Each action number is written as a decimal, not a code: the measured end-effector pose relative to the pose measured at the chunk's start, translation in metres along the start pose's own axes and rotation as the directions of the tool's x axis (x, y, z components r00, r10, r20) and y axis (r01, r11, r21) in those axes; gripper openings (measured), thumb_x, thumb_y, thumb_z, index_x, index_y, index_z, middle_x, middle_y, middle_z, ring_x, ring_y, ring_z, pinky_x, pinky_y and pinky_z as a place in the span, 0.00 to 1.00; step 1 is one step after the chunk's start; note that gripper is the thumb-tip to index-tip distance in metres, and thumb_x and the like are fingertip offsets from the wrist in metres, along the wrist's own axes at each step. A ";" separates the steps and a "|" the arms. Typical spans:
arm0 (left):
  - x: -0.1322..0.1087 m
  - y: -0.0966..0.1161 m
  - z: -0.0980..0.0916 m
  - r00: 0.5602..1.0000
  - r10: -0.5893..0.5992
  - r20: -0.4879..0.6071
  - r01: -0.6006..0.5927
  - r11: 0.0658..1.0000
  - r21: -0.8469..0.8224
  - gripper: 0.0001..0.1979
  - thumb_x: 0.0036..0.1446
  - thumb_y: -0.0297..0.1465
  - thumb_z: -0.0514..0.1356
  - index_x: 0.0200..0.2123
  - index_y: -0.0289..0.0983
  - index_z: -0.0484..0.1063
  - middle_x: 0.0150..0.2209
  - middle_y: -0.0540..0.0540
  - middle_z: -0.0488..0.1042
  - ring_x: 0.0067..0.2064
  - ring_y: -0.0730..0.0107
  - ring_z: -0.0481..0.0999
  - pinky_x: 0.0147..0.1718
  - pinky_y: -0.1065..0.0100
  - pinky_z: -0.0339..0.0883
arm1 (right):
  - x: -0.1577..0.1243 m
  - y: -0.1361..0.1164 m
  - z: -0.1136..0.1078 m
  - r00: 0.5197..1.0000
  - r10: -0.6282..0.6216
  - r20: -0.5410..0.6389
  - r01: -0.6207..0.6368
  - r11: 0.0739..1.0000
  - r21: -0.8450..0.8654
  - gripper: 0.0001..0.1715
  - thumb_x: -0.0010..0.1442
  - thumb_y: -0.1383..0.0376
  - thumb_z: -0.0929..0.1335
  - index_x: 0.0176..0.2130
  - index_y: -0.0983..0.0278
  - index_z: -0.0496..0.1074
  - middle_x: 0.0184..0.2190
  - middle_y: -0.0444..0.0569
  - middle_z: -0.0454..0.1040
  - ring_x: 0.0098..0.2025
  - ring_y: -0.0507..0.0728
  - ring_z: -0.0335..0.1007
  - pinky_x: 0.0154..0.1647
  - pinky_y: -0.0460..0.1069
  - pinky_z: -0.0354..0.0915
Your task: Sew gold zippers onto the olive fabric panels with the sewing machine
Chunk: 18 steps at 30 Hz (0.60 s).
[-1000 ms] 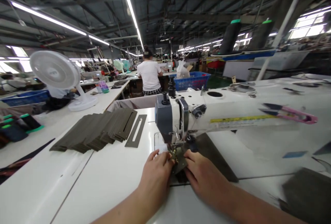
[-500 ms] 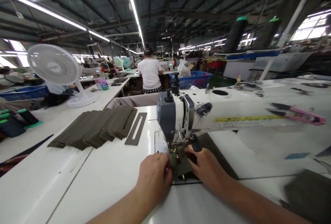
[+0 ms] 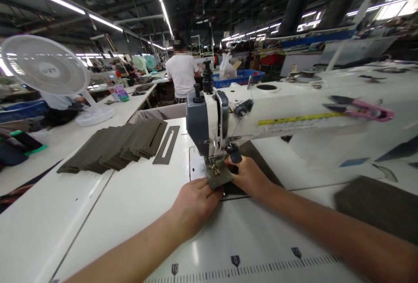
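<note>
An olive fabric strip (image 3: 219,173) lies under the presser foot of a white industrial sewing machine (image 3: 209,122), with small metal fittings on it. My left hand (image 3: 196,207) grips its near edge, and my right hand (image 3: 248,176) holds its right side, close to a dark knob on the machine. The needle area is partly hidden by the machine's parts. Left of the machine lies a fanned stack of olive strips (image 3: 112,149), next to a slotted metal template (image 3: 166,144).
Pink-handled thread snips (image 3: 362,111) rest on the machine arm. A dark fabric pile (image 3: 375,207) lies on the white table (image 3: 107,217) at right. Beyond are a white fan (image 3: 42,69), a blue basket (image 3: 238,79), thread cones (image 3: 297,4) and a co-worker in a white shirt (image 3: 182,74).
The view has tilted, shifting the scene up and left and bringing a table ruler into sight. My hands have drawn closer together around the strip, and my left hand has moved nearer the presser foot.
</note>
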<state>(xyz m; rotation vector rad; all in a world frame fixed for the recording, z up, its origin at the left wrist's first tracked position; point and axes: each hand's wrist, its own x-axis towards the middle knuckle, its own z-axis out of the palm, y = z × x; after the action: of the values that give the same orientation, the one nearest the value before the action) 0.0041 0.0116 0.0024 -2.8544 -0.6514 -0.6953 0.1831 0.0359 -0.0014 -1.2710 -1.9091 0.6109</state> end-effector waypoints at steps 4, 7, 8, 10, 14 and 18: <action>0.000 -0.001 0.000 0.999 -0.038 0.029 0.038 0.999 -0.001 0.14 0.61 0.24 0.45 0.35 0.31 0.71 0.32 0.42 0.76 0.35 0.63 0.76 0.33 0.63 0.72 | 0.001 -0.003 -0.002 0.999 0.044 0.029 -0.043 0.999 -0.021 0.07 0.49 0.71 0.64 0.23 0.66 0.71 0.23 0.46 0.72 0.29 0.54 0.68 0.29 0.45 0.59; -0.002 -0.003 0.000 0.997 -0.080 0.025 0.080 0.996 -0.033 0.14 0.60 0.24 0.45 0.36 0.32 0.70 0.30 0.43 0.76 0.31 0.64 0.76 0.28 0.64 0.72 | 0.002 -0.001 -0.002 0.997 0.072 0.036 -0.068 0.993 -0.096 0.09 0.51 0.69 0.64 0.21 0.65 0.70 0.22 0.46 0.72 0.28 0.54 0.68 0.28 0.45 0.58; -0.002 -0.003 0.001 0.997 -0.078 0.024 0.079 0.996 -0.037 0.13 0.60 0.24 0.45 0.35 0.33 0.70 0.29 0.44 0.76 0.30 0.64 0.75 0.27 0.64 0.71 | 0.002 0.000 -0.001 0.997 0.074 0.032 -0.069 0.988 -0.138 0.10 0.52 0.68 0.63 0.22 0.65 0.70 0.22 0.46 0.72 0.28 0.54 0.68 0.27 0.45 0.58; -0.002 -0.003 0.002 0.998 -0.057 0.009 0.057 0.998 -0.028 0.14 0.60 0.24 0.45 0.34 0.33 0.70 0.27 0.44 0.75 0.29 0.65 0.75 0.26 0.65 0.71 | 0.003 0.001 0.001 0.998 0.062 0.020 -0.057 0.975 -0.213 0.10 0.52 0.69 0.63 0.23 0.65 0.70 0.23 0.47 0.73 0.27 0.54 0.69 0.27 0.45 0.58; 0.000 -0.002 0.004 0.999 -0.038 -0.028 0.039 0.999 0.019 0.16 0.61 0.24 0.43 0.31 0.33 0.70 0.24 0.45 0.73 0.25 0.66 0.73 0.22 0.66 0.69 | 0.004 0.004 0.005 1.000 0.020 0.008 -0.016 0.936 -0.351 0.09 0.53 0.69 0.62 0.26 0.65 0.71 0.26 0.49 0.75 0.28 0.53 0.70 0.27 0.44 0.57; 0.000 -0.003 0.006 0.999 -0.031 -0.014 0.032 0.999 0.043 0.15 0.60 0.23 0.44 0.31 0.33 0.70 0.24 0.45 0.73 0.25 0.66 0.73 0.22 0.66 0.69 | 0.006 0.003 0.008 0.999 0.027 -0.023 -0.034 0.887 -0.460 0.09 0.53 0.68 0.62 0.26 0.65 0.71 0.26 0.49 0.75 0.28 0.55 0.71 0.26 0.45 0.55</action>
<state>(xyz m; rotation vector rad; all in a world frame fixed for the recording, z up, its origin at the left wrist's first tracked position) 0.0047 0.0156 -0.0028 -2.8038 -0.7019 -0.6955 0.1767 0.0424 -0.0068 -1.5931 -2.0983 0.1558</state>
